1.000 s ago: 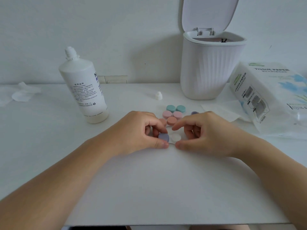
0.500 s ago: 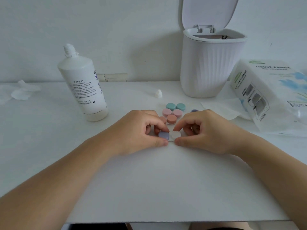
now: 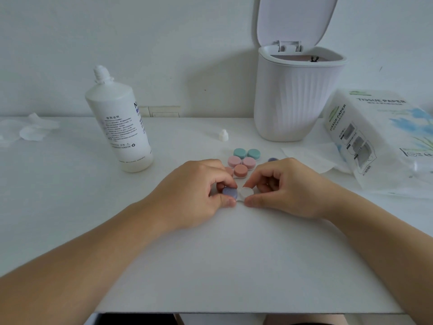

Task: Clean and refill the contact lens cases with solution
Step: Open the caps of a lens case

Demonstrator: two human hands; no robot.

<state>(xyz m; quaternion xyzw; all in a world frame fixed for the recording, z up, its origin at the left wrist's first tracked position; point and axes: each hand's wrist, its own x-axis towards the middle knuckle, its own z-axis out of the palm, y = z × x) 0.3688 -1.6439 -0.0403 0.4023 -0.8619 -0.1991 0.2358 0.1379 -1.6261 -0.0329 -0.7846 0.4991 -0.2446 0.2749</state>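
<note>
A white contact lens case lies on the table in front of me. My left hand (image 3: 199,191) pinches its purple cap (image 3: 230,193) between thumb and fingers. My right hand (image 3: 284,186) grips the case's uncapped white cup (image 3: 247,192) at the other end. Behind my hands sit more cases: a teal pair (image 3: 246,153), a pink pair (image 3: 241,161) and a salmon cap (image 3: 240,170). Another purple cap (image 3: 272,159) peeks over my right hand. The open solution bottle (image 3: 119,127) stands upright at the left, and its small white cap (image 3: 223,135) rests apart on the table.
A white ribbed bin (image 3: 295,95) with its lid raised stands at the back right. A tissue pack (image 3: 379,134) lies at the right, with a loose tissue (image 3: 309,158) beside it. Crumpled tissues (image 3: 30,131) lie at the far left. The table's front edge (image 3: 234,311) is near me.
Both hands stay on the same case; my left fingers have shifted slightly on the purple cap. The view has dropped a little.
</note>
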